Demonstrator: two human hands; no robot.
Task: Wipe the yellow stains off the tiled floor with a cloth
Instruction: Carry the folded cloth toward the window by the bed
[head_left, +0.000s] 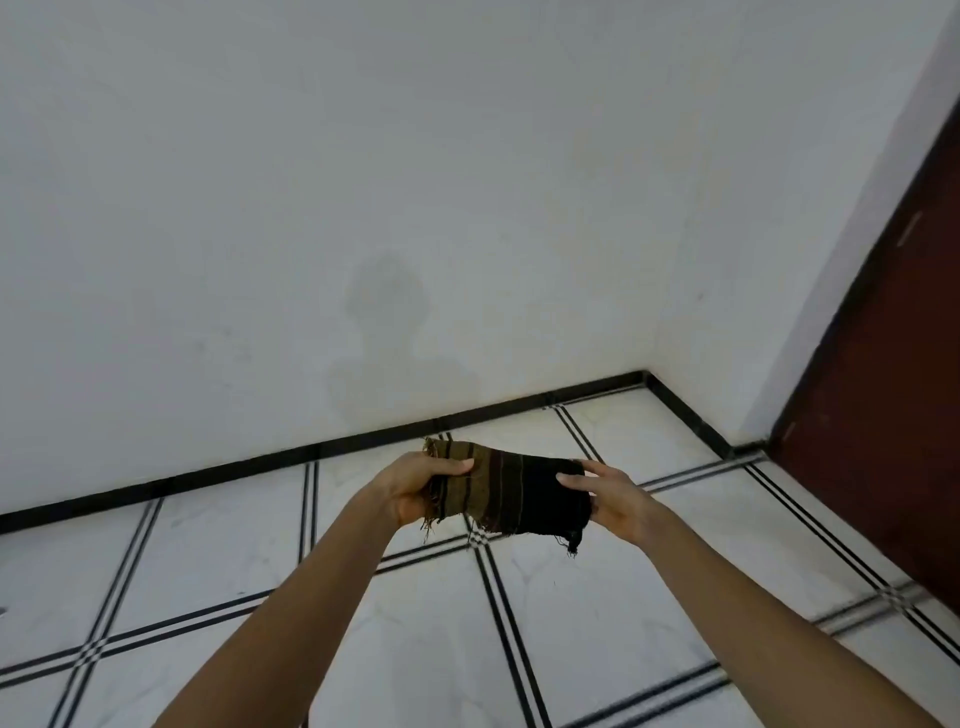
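A folded cloth (511, 491), dark brown and olive with thin stripes and frayed edges, is held in the air above the floor. My left hand (415, 486) grips its olive left end, thumb on top. My right hand (610, 496) holds its dark right end, fingers spread over the front. Below lies the white tiled floor (218, 551) with black double lines between tiles. No yellow stain shows on the tiles in view.
A white wall (363, 208) with a black skirting strip (363, 441) runs across the back and meets a second wall in a corner at right. A dark red-brown door (893, 389) stands at the far right.
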